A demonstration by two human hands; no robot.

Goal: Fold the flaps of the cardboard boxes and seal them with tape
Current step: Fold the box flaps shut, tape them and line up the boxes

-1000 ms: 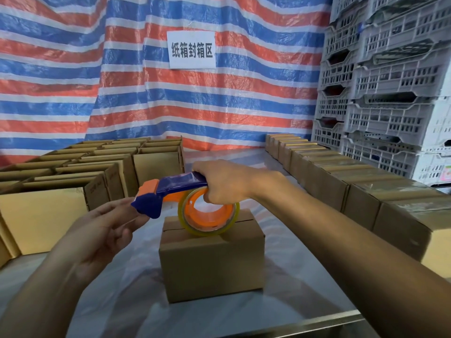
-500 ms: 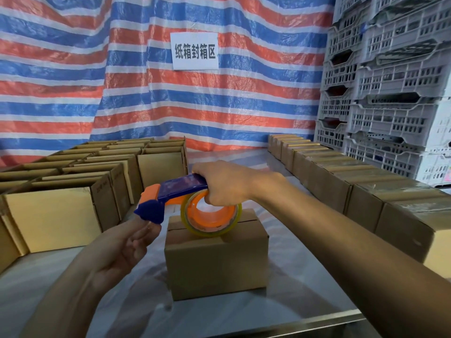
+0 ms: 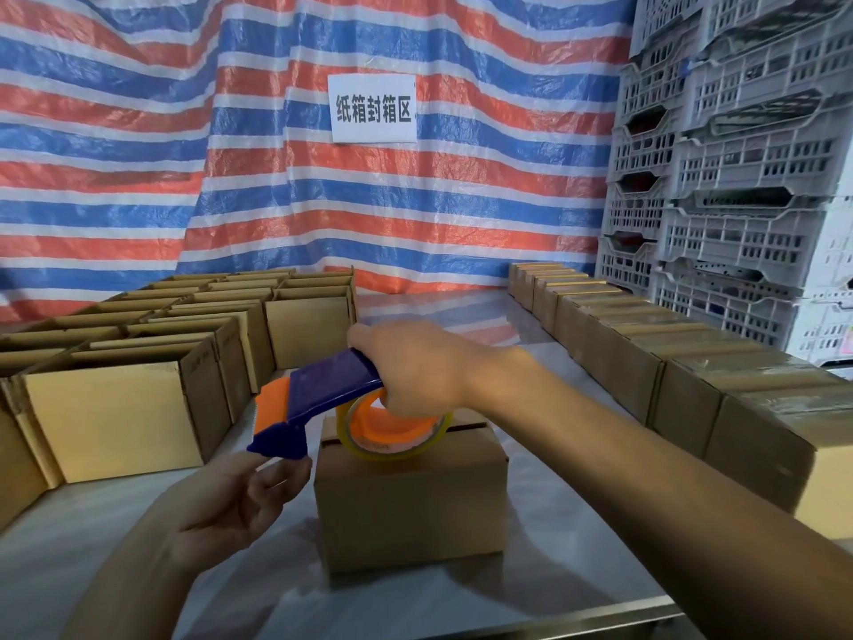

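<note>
Head view: right hand (image 3: 415, 367) grasps dispenser (image 3: 323, 390) over folded, seemingly untaped box (image 3: 406, 501); left hand (image 3: 231, 505) grip unclear. Sealed boxes (image 3: 692, 362) line tabletop (image 3: 69, 538) right edge, open boxes (image 3: 115, 408) left.

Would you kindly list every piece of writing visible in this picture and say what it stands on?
"纸箱封箱区": black characters on the white sign fixed to the striped tarp.
Print on the side of the open cardboard box: too blurred to read.
Pink label at the right edge: too small to read.

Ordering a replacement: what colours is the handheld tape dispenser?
The handheld plastic tape dispenser is dark blue with orange parts; head view shows it.
</note>
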